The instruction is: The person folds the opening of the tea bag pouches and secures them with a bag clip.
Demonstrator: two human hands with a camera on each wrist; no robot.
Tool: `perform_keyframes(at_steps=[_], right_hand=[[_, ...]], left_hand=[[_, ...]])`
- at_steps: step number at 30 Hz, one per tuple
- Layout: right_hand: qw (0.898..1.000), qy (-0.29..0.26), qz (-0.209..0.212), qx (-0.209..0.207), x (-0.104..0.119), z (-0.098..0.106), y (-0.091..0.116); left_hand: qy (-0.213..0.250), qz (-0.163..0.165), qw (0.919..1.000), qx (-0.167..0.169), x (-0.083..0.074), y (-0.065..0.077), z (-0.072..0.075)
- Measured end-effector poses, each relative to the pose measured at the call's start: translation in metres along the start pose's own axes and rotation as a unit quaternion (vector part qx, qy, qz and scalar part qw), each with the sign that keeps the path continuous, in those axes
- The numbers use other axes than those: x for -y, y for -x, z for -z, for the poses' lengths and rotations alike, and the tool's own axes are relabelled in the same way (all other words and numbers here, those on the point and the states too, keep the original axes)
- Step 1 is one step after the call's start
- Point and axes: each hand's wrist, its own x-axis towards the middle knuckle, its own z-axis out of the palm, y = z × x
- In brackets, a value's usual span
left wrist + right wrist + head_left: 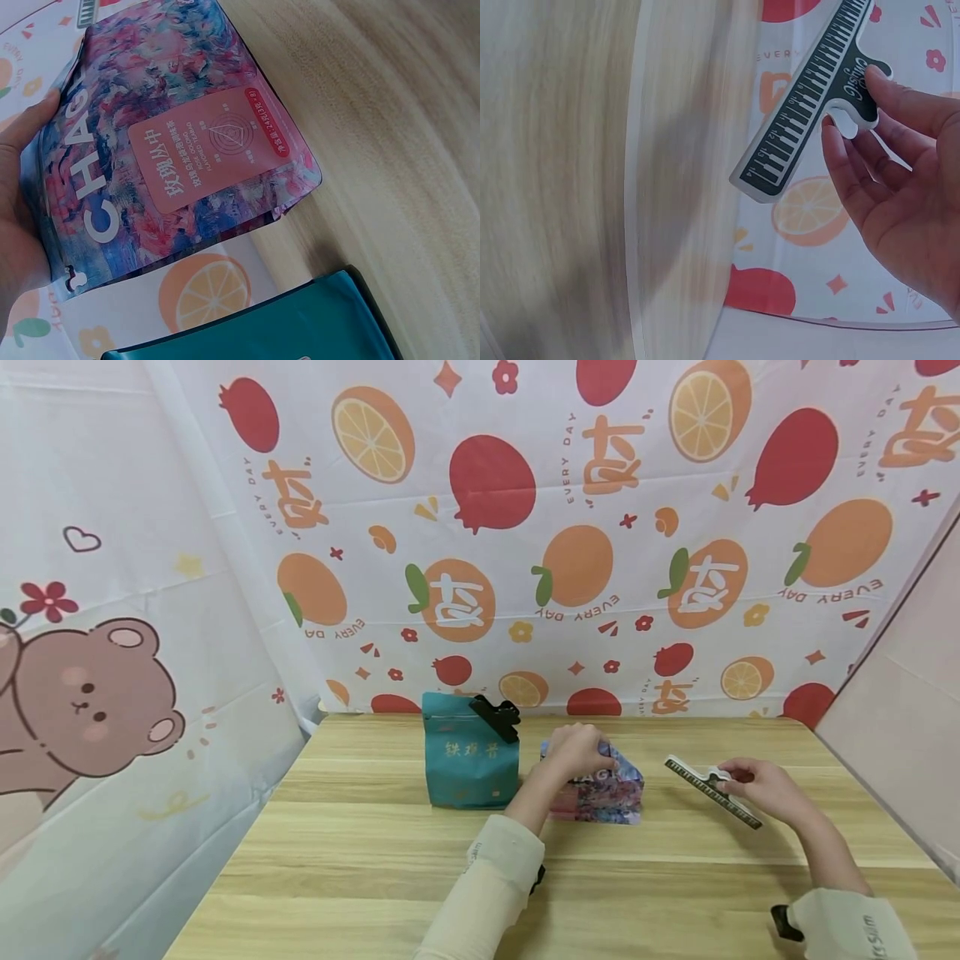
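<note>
A pink and blue tea pouch (600, 793), lettered with "CHAG" in the left wrist view, stands near the middle of the table. My left hand (573, 752) grips its top edge; most of those fingers are hidden behind the pouch (180, 127). Over to the right, my right hand (768, 789) pinches the handle of a long white and dark bag clip (686, 774) between thumb and fingers. Piano keys and "music" are printed on this clip (802, 109), which is held above the table, slanted and apart from the pouch.
Left of the pink pouch stands a teal pouch (468, 768) with a black clip (498, 718) on its top right corner. Fruit-patterned cloth (555, 635) hangs behind the wooden table (337, 860), and a bear-print cloth (97, 718) hangs at left.
</note>
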Motion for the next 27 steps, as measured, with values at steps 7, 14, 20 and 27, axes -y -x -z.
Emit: perform_keyframes(at_steps=[7,14,20,27], right_hand=[[1.0,0.005,0.002,-0.01,0.008,0.0,-0.004],[1.0,-0.009,0.009,-0.017,0.018,-0.001,-0.005],[0.999,-0.013,0.013,-0.028,0.024,-0.001,-0.004],[0.999,-0.026,0.005,-0.033,0.026,-0.004,-0.002]], left_hand=[[0.002,0.001,1.0,-0.003,0.001,0.0,0.001],[0.002,0.0,1.0,-0.004,0.001,0.0,0.002],[0.001,0.005,1.0,-0.002,-0.001,0.001,0.002],[0.002,0.003,1.0,0.002,-0.003,0.003,0.001]])
